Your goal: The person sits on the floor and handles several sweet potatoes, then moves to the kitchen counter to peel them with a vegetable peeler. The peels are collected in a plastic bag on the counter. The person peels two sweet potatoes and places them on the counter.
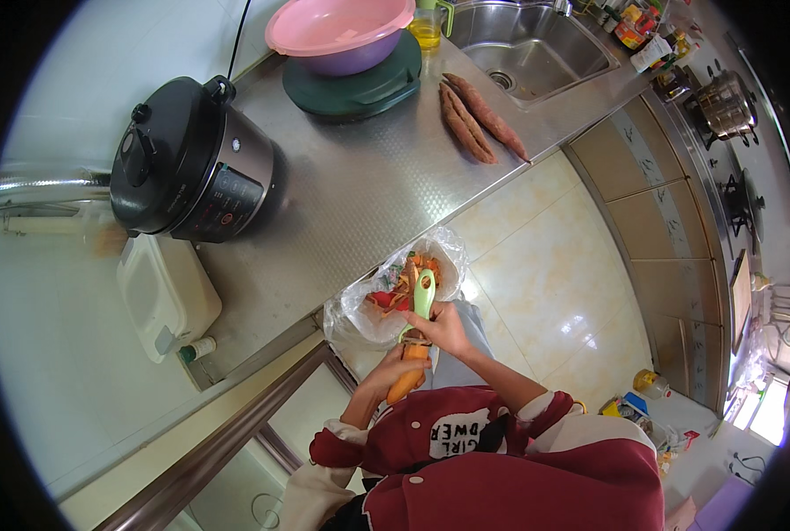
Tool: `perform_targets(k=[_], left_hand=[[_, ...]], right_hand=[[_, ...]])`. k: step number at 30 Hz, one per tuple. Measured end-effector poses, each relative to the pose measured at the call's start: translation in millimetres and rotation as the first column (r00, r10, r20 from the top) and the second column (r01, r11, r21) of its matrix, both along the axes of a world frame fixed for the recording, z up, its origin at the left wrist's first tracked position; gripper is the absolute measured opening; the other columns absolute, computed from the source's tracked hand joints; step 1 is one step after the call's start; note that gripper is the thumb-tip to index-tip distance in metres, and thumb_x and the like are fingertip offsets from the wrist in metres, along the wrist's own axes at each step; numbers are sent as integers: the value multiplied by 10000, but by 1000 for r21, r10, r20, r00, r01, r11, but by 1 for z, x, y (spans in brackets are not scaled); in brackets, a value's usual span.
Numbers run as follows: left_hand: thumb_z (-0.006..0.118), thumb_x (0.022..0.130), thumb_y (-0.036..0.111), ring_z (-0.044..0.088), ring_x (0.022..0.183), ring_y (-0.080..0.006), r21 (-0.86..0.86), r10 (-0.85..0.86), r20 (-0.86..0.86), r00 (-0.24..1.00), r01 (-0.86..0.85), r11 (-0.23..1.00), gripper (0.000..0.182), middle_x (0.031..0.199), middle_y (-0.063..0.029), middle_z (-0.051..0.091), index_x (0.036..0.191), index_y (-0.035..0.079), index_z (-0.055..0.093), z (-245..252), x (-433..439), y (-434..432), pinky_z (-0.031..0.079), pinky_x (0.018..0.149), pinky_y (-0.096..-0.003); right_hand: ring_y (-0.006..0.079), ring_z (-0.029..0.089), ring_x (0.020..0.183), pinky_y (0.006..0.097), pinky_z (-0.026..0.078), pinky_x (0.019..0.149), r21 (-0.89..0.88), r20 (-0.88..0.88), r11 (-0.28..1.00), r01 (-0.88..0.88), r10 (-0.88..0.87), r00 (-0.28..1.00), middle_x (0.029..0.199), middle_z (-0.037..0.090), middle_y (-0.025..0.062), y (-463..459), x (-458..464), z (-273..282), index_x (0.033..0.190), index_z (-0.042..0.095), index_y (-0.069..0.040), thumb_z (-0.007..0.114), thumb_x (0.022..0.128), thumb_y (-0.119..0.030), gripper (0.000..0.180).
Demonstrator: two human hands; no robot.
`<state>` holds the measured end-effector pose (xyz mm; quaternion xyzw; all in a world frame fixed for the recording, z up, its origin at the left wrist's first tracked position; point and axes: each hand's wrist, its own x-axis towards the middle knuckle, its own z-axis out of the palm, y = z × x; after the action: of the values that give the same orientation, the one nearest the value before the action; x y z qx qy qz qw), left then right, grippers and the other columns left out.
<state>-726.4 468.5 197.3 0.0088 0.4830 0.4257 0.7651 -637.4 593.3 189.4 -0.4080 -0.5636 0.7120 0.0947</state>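
My left hand grips an orange-fleshed sweet potato, its near end peeled bare. In my right hand is a light green handheld peeler, with its metal blade lying across the root just beyond my left fingers. Both hands are in front of my body, at the near side of a bin with a clear plastic liner. Inside it lie peelings and some red scraps. Two unpeeled sweet potatoes, one nearer and one farther, rest on the steel counter.
A black electric pressure cooker stands at the counter's left. A pink basin sits on a dark green lid near the stainless sink. Beige cabinets and a stove with a pot line the right.
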Motion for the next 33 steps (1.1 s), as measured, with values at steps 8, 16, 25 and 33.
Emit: perform_targets(k=[8, 16, 25, 33], left_hand=[[604, 737, 80, 490, 524, -148, 3, -66, 68, 995, 66, 998, 656, 791, -60, 471, 1286, 107, 245, 19, 2, -13, 408, 443, -265], [580, 738, 84, 475, 471, -155, 68, 9, 188, 982, -22, 997, 634, 778, -75, 479, 1272, 112, 241, 22, 0, -23, 397, 401, -254], [580, 796, 160, 492, 506, -145, -70, -32, 64, 997, 37, 997, 517, 775, -64, 497, 1220, 89, 293, 3, -2, -22, 415, 427, -249], [610, 784, 184, 507, 523, -133, -115, -162, -41, 986, 156, 981, 393, 744, -51, 500, 1071, 38, 385, -12, -1, -15, 419, 429, -248]], right_hand=[[48, 490, 500, 217, 400, 421, -82, 24, 996, 39, -37, 999, 542, 527, 4, 32, -9, -37, 670, 572, 40, 631, 787, -231, 301], [189, 550, 485, 358, 439, 480, 528, 127, 848, 50, -137, 982, 513, 547, 98, 61, -18, -116, 716, 605, 30, 604, 775, -319, 354], [196, 524, 409, 328, 424, 424, 564, 159, 820, 95, -221, 962, 499, 538, 121, 55, -14, -75, 694, 609, 4, 613, 772, -355, 367], [34, 494, 527, 238, 415, 434, 68, -35, 996, -54, 57, 998, 553, 548, 20, -27, 1, -19, 661, 590, 40, 662, 758, -246, 310]])
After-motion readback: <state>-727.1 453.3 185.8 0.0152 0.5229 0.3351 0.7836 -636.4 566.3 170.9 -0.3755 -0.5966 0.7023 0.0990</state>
